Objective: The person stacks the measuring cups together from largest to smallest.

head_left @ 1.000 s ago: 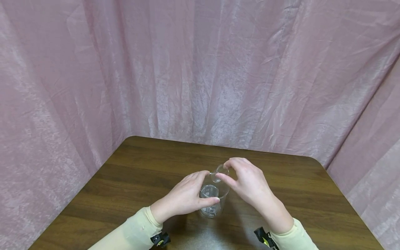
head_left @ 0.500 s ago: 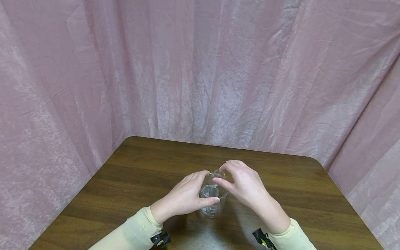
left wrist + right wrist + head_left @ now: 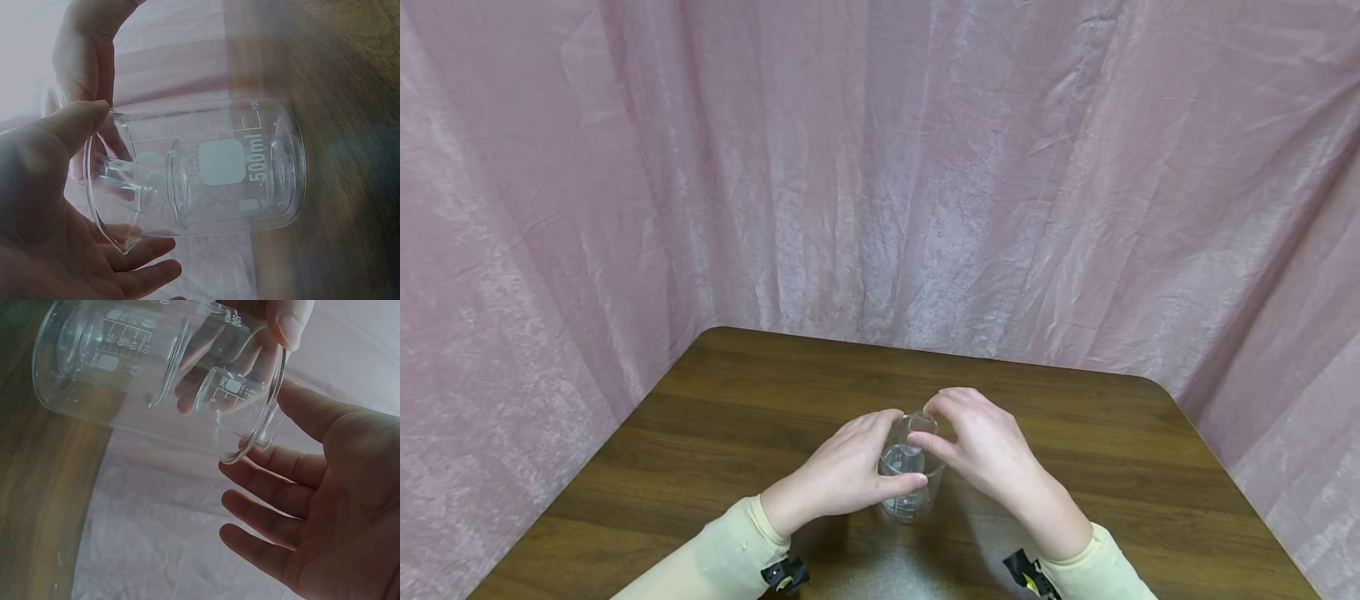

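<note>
A large glass beaker marked 500ml stands upright on the wooden table. My left hand grips it near the rim, thumb on the near side and fingers on the far side. Inside it sits a medium beaker with a scale up to 50. Over the medium one, partly within the large beaker's mouth, a tiny beaker hangs, pinched between the thumb and fingers of my right hand. Part of the tiny beaker's rim sticks out past the large rim.
The dark wooden table has rounded far corners. Pink velvet curtains hang behind it and on both sides. Each wrist carries a black camera mount.
My right hand has moved left and down, bringing the tiny beaker from above the large beaker's far right rim into its mouth. The left hand and large beaker have stayed put.
</note>
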Tool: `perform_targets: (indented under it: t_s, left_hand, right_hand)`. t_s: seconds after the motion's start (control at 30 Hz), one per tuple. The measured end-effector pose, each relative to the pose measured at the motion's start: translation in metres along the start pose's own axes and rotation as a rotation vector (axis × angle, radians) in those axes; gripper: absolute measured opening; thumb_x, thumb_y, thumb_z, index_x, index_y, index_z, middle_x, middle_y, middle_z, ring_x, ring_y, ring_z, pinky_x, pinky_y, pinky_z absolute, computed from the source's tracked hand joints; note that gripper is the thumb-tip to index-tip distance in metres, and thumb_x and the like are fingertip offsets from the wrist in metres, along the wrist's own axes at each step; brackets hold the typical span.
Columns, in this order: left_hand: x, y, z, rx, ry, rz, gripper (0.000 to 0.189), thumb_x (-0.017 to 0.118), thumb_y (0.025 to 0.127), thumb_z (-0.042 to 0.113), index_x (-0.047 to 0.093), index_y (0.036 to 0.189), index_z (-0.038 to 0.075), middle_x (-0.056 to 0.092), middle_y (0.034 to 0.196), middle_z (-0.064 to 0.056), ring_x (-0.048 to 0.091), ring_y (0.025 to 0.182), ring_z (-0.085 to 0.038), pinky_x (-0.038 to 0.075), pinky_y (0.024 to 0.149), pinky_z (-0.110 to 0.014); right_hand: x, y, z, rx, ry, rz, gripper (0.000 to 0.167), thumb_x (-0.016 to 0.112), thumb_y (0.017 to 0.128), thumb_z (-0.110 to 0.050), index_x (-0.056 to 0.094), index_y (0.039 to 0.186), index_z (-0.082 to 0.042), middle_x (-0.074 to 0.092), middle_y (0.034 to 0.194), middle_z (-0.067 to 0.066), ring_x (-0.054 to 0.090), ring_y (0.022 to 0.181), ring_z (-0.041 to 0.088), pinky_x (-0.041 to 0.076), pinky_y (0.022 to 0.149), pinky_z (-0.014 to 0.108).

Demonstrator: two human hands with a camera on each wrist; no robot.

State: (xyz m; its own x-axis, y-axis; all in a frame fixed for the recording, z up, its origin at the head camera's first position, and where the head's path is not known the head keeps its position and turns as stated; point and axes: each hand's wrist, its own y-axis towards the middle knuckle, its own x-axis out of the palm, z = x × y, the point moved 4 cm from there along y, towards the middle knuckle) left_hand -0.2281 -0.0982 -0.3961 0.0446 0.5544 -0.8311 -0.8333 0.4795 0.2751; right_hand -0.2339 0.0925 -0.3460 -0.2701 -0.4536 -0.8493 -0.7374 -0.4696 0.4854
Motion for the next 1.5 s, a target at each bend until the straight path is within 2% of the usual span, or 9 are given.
perform_targets:
  t_s: [0.7,0.97,1.17,1.5]
  left_hand:
    - [0.0,0.0,0.0,0.003,-0.014,-0.009,0.088,0.077,0.097,0.063,0.053,0.153,0.0,0.064,0.15,-0.017,0.059,0.14,-0.032,0.046,0.118,-0.055]
    - [0.0,0.0,0.001,0.004,0.002,-0.017,0.086,0.076,0.098,0.063,0.053,0.154,0.002,0.063,0.15,-0.014,0.059,0.14,-0.031,0.046,0.119,-0.054]
    - [-0.001,0.0,0.001,0.009,0.0,-0.016,0.086,0.075,0.098,0.064,0.053,0.153,0.001,0.064,0.15,-0.014,0.059,0.14,-0.031,0.046,0.119,-0.055]
    - [-0.002,-0.001,0.001,-0.014,-0.016,-0.025,0.089,0.077,0.097,0.064,0.052,0.154,0.001,0.061,0.154,-0.016,0.056,0.145,-0.032,0.043,0.121,-0.056]
  right_hand:
    - [0.009,0.0,0.0,-0.004,-0.023,-0.05,0.028,0.092,0.091,-0.041,0.079,0.105,-0.02,0.076,0.115,-0.008,0.069,0.118,0.017,0.063,0.085,0.043]
    - [0.01,0.003,-0.002,-0.003,-0.024,-0.085,0.031,0.091,0.091,-0.043,0.08,0.106,-0.018,0.076,0.117,-0.005,0.069,0.12,0.02,0.063,0.086,0.045]
    - [0.009,0.006,-0.005,-0.03,-0.028,-0.088,0.03,0.091,0.092,-0.04,0.08,0.104,-0.015,0.075,0.115,-0.004,0.07,0.115,0.02,0.063,0.084,0.046]
    - [0.01,0.007,-0.005,-0.022,-0.025,-0.163,0.029,0.09,0.093,-0.042,0.08,0.102,-0.017,0.076,0.119,-0.004,0.069,0.12,0.02,0.062,0.087,0.046]
